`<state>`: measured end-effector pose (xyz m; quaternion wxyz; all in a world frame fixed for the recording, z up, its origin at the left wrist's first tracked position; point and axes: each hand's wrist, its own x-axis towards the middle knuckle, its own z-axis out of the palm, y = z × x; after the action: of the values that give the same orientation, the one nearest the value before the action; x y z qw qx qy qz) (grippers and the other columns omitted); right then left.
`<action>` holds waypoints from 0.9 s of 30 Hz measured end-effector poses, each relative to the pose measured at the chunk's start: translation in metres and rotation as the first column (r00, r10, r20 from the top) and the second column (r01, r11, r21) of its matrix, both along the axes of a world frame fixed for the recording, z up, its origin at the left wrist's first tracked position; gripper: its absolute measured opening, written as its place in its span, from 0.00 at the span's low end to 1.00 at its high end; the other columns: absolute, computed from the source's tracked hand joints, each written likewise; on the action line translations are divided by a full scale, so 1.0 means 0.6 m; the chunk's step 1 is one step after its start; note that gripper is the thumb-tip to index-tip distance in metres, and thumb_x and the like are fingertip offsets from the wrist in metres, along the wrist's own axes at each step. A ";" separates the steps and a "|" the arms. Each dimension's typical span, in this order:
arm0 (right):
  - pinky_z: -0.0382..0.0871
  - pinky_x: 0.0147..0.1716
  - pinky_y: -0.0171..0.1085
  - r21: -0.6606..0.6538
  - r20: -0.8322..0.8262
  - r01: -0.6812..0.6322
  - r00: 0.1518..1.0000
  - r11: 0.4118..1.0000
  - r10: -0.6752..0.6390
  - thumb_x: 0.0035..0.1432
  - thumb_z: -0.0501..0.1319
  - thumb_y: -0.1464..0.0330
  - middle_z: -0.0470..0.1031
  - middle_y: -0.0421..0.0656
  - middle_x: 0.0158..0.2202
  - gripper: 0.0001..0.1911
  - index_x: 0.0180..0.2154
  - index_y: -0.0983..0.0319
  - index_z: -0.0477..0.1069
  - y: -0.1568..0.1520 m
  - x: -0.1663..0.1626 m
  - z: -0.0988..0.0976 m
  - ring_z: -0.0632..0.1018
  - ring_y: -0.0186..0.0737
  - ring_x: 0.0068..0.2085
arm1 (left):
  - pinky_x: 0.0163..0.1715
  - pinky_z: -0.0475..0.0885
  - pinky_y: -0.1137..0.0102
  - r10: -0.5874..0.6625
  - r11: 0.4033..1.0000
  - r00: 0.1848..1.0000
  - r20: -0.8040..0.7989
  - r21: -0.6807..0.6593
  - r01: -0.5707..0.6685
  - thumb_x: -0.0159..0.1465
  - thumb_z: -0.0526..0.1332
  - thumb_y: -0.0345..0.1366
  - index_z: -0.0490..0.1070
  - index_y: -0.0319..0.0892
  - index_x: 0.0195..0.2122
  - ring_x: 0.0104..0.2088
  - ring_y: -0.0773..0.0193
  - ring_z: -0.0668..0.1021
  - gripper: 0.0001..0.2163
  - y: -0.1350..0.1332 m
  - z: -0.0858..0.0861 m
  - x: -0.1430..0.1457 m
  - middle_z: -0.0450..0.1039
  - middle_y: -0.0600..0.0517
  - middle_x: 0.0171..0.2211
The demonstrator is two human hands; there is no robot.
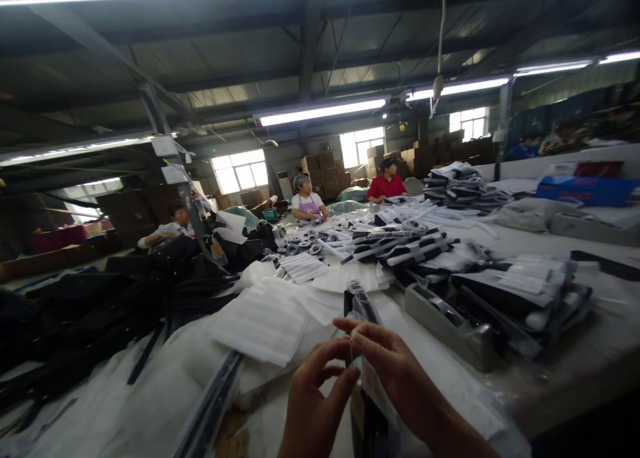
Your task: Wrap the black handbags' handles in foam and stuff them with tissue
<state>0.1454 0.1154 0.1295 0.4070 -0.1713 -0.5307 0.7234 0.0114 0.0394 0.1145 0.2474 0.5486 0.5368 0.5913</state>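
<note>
Cluttered worktable [600, 358], slim black strap [358, 303], clear sleeve [373, 386]

The narrow clear plastic sleeve [361, 311] looks glossy and smooth over the matt black strap inside it. Near the left edge of the desk [613, 341], the white ribbed sheets [265, 321] look soft and matt, foam or paper. The long grey dispenser [450, 325] has a dull, hard finish. The heap of black cloth [100, 311] is matt and crumpled.
</note>
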 end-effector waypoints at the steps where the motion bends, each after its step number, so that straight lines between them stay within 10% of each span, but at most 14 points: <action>1: 0.55 0.61 0.48 -0.034 -0.012 -0.001 1.000 0.999 0.000 0.58 0.67 0.60 0.72 0.46 0.59 0.10 0.32 0.60 0.77 0.001 0.000 -0.002 0.68 0.55 0.61 | 0.41 0.77 0.67 0.075 0.997 0.997 0.020 0.026 -0.075 0.62 0.65 0.46 0.78 0.47 0.44 0.44 0.54 0.79 0.13 -0.001 -0.002 0.006 0.79 0.48 0.43; 6: 0.57 0.60 0.45 -0.079 -0.034 0.044 0.998 0.996 -0.047 0.56 0.68 0.61 0.73 0.45 0.58 0.10 0.30 0.61 0.76 -0.003 0.002 -0.005 0.68 0.53 0.61 | 0.27 0.74 0.68 0.286 0.945 0.956 -0.069 0.186 -0.270 0.60 0.66 0.44 0.78 0.49 0.31 0.31 0.56 0.78 0.07 -0.013 -0.021 0.037 0.78 0.48 0.33; 10: 0.72 0.44 0.43 -0.136 -0.034 0.006 0.999 0.991 -0.011 0.55 0.69 0.57 0.69 0.45 0.62 0.14 0.29 0.61 0.74 -0.016 0.003 0.004 0.78 0.49 0.47 | 0.21 0.71 0.69 0.242 0.969 0.967 -0.078 0.061 -0.237 0.55 0.71 0.45 0.78 0.51 0.41 0.29 0.56 0.79 0.13 -0.012 -0.033 0.058 0.79 0.48 0.35; 15: 0.70 0.50 0.42 -0.028 -0.006 0.030 1.000 0.999 -0.030 0.59 0.66 0.55 0.74 0.47 0.57 0.15 0.38 0.60 0.78 -0.014 0.017 0.005 0.77 0.49 0.52 | 0.25 0.73 0.72 0.124 0.991 0.954 0.272 -0.084 -0.105 0.55 0.71 0.48 0.77 0.44 0.39 0.25 0.61 0.79 0.16 -0.003 -0.033 0.064 0.77 0.52 0.25; 23: 0.71 0.53 0.49 0.005 0.011 0.086 0.996 0.996 -0.086 0.63 0.60 0.50 0.77 0.50 0.51 0.21 0.48 0.58 0.74 -0.004 0.035 -0.057 0.78 0.52 0.52 | 0.33 0.76 0.81 0.103 0.931 0.319 0.942 -0.203 0.302 0.43 0.80 0.33 0.80 0.45 0.40 0.32 0.70 0.82 0.22 0.002 -0.054 0.003 0.81 0.52 0.35; 27: 0.70 0.55 0.47 0.305 0.143 0.230 0.948 0.924 -0.284 0.62 0.62 0.54 0.70 0.49 0.60 0.14 0.44 0.56 0.74 -0.019 0.041 -0.076 0.73 0.54 0.59 | 0.32 0.78 0.82 0.083 0.900 0.222 0.972 -0.168 0.401 0.49 0.78 0.31 0.80 0.46 0.40 0.32 0.71 0.82 0.17 0.001 -0.073 -0.017 0.80 0.53 0.37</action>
<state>0.1702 0.1040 0.0838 0.4680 -0.2457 -0.6373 0.5608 0.0014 0.0399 0.0710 0.6875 0.0592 0.3125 0.6528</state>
